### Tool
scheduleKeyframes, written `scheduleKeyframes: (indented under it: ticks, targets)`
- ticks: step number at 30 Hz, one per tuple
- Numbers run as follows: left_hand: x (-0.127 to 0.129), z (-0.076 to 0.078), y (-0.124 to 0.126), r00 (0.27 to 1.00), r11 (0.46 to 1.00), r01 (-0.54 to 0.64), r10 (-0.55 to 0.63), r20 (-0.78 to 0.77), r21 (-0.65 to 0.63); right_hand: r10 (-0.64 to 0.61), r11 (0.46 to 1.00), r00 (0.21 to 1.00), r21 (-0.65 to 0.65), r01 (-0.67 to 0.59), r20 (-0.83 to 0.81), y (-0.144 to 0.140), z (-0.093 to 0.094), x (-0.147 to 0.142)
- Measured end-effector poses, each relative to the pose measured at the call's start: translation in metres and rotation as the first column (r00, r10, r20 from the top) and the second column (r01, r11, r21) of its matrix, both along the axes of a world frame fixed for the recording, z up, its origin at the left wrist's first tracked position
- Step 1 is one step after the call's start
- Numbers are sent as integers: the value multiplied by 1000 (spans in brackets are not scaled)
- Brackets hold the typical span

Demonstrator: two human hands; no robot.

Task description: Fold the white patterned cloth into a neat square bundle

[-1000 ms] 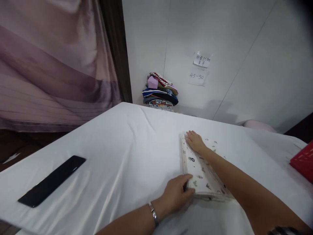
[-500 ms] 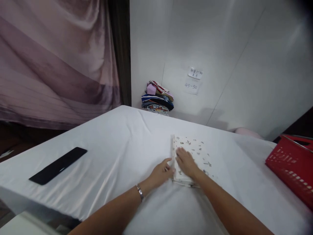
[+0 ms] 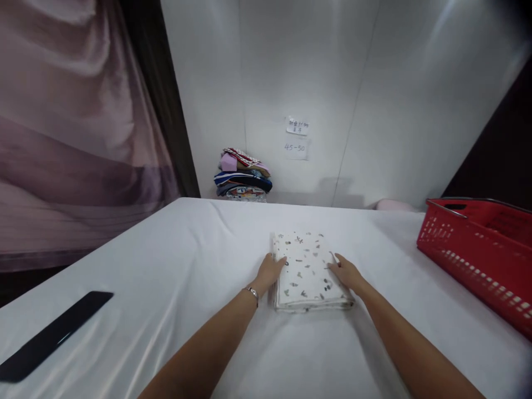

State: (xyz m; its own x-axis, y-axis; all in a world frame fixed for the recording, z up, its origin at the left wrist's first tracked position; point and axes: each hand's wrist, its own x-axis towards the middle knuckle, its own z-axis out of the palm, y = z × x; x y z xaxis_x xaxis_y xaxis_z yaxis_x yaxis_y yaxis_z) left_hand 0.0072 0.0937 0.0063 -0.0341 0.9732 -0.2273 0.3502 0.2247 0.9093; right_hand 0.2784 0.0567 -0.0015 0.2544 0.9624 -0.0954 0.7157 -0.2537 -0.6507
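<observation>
A folded white cloth with small dark prints [image 3: 306,269] lies flat on the white-covered table [image 3: 187,266]. My left hand [image 3: 270,271], with a silver bracelet on the wrist, rests against the cloth's left edge. On the opposite side my right hand [image 3: 346,272] touches the right edge. Both hands lie with fingers extended along the sides of the cloth, neither one closed around it.
A red plastic basket [image 3: 477,249] stands at the table's right. A flat black object [image 3: 50,337] lies near the left front edge. A stack of folded clothes [image 3: 243,173] sits against the back wall under two paper notes [image 3: 296,136]. A pink curtain [image 3: 75,127] hangs at left.
My right hand has slid from the top of the cloth to its right edge. My left hand stays at the left edge. The view has swung right, showing more of the red basket.
</observation>
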Motion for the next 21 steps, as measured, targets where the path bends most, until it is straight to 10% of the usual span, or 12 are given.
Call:
scheduleKeyframes:
  ticks: [8,16,21]
  targets:
    - [5,9,2,959,967,129,-65,276,-221,-125,990,814,-128,63,-567,-20,3,2]
    - [8,12,-7,953,978,8,55,299,-206,-113,993,664,-72,89,-739,-18,-15,3]
    - [5,13,-15,862,933,183,-2,507,-308,-137,990,574,-87,115,-807,-19,-16,-1]
